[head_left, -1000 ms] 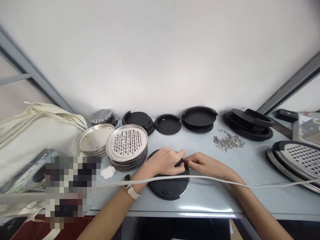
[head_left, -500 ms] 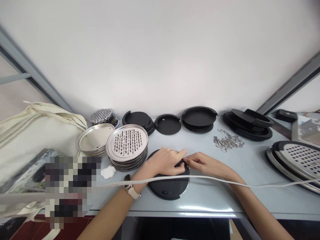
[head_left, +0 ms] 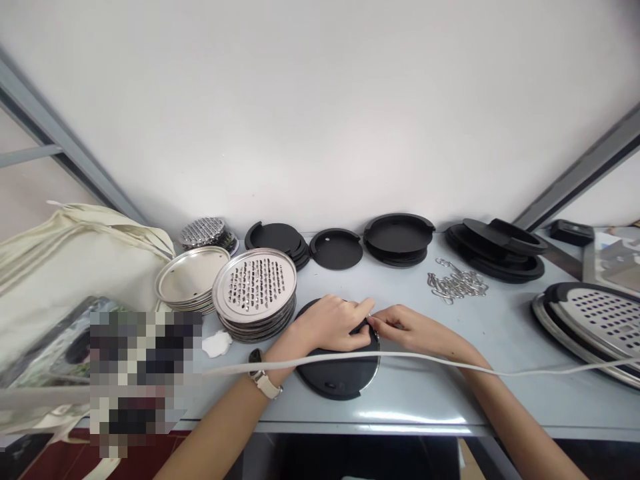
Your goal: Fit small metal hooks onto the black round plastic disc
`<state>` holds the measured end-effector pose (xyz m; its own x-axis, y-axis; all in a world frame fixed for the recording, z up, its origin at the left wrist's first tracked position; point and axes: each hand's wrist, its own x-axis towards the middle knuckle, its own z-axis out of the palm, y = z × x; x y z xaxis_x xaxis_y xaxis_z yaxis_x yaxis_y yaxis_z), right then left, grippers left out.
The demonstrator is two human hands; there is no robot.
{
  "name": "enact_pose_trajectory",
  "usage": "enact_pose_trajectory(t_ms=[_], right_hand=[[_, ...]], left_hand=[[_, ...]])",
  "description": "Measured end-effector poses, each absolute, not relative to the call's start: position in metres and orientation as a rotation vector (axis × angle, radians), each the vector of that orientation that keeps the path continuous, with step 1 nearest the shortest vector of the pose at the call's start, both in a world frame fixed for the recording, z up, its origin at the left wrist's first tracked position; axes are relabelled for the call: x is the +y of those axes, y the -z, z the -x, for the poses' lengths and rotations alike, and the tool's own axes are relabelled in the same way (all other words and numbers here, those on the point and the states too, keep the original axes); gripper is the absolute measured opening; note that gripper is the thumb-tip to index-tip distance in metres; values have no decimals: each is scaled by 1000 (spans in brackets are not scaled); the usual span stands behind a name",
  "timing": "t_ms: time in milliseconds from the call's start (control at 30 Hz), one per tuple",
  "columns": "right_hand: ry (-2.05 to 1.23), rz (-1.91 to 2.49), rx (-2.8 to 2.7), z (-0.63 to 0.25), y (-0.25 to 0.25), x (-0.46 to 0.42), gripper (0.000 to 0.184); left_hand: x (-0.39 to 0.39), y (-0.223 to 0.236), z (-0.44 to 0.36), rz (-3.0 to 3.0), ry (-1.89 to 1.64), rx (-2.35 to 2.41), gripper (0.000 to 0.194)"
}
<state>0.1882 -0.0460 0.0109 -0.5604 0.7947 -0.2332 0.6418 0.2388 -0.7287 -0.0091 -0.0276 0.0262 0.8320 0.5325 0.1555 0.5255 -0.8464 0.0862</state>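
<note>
Barely anything's moved except the left hand's index fingertip creeping rightward, as it clamps the black disc on the desk, probably for steadiness, while the right hand pinches tight on a small metal bit at its rim.

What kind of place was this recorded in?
Probably a small workshop assembly bench: stacks of metal grater discs, piled black round trays and a heap of small metal clips suggest it.
</note>
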Motion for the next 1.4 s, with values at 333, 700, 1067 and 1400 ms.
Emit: enact_pose_trajectory(t_ms=[333,700,1067,1400], right_hand=[[-1319,1372,-2262,-187,-14,-47,41],[-1359,1368,-2203,-186,-17,-47,43],[-1317,1361,-2235,-186,-14,-46,40],[-1282,1377,-2187,-184,-11,-44,29]], left_hand=[[-28,-28,9,-2935,-227,871,15],[-26,-26,10,-2901,-247,854,14],[-29,-29,9,-2898,-227,888,11],[-30,-31,8,-2902,-219,900,20]])
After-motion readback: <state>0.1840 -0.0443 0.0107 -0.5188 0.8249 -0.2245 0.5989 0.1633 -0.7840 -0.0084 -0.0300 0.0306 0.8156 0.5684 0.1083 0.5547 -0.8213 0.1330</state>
